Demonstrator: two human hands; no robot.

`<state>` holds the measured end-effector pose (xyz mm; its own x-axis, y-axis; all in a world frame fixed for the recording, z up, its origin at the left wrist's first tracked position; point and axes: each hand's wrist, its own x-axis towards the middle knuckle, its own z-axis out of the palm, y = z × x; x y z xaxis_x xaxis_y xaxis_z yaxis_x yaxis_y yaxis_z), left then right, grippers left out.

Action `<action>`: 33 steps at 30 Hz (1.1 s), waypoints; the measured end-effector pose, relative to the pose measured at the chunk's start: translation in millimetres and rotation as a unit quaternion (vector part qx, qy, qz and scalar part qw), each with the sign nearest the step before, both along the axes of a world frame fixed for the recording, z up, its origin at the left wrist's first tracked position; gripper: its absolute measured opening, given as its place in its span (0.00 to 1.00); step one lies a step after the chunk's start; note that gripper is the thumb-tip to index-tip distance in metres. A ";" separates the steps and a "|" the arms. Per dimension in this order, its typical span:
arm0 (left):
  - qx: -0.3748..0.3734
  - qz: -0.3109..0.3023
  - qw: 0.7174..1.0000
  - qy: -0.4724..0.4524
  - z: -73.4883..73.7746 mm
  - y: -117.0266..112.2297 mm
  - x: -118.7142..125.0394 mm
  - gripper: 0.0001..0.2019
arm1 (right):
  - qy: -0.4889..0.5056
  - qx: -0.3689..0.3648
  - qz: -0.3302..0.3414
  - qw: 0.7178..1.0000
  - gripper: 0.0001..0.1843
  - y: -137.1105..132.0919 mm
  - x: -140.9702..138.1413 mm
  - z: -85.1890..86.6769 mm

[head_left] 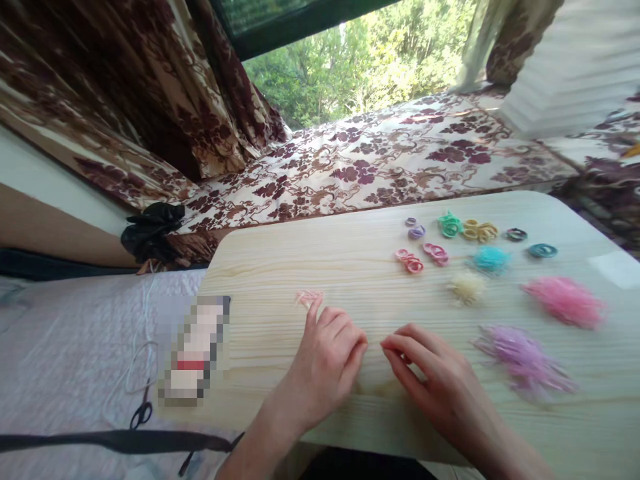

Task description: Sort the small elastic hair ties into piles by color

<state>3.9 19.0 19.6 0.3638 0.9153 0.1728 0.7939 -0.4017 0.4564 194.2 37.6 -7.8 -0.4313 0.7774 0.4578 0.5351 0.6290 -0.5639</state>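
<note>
Over the front middle of the wooden table (280, 267), my left hand (333, 350) is closed with thumb and forefinger pinched together. Its little finger sticks out beside a small pile of pale pink rubber bands (309, 297). A short gap away, my right hand (433, 367) also pinches thumb and fingertips together, facing the left. Whatever is between either set of fingertips is too small to make out. To the right of my right hand lie a lilac pile of thin bands (525, 360), a bright pink pile (565, 302), a cream pile (467, 288) and a turquoise pile (490, 259).
Small hair ties stand grouped by colour at the far right: green ties (451, 225), yellow ties (480, 231), red ties (410, 261) and a teal tie (543, 250) among them. A blurred-out flat object (195, 350) lies at the left edge. Scissors (141, 415) rest beyond it.
</note>
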 end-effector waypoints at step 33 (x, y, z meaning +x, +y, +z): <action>0.032 -0.017 0.999 -0.013 -25.3 -6.9 -2.7 0.07 | -0.156 -0.051 -0.278 0.947 0.15 -44.6 141.7 -2.0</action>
<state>1.3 12.2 -5.8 0.3888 0.8896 0.2398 0.7680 -0.4567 0.4490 336.0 -7.1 -9.8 -0.0445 0.9574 0.2853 0.9175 0.1522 -0.3676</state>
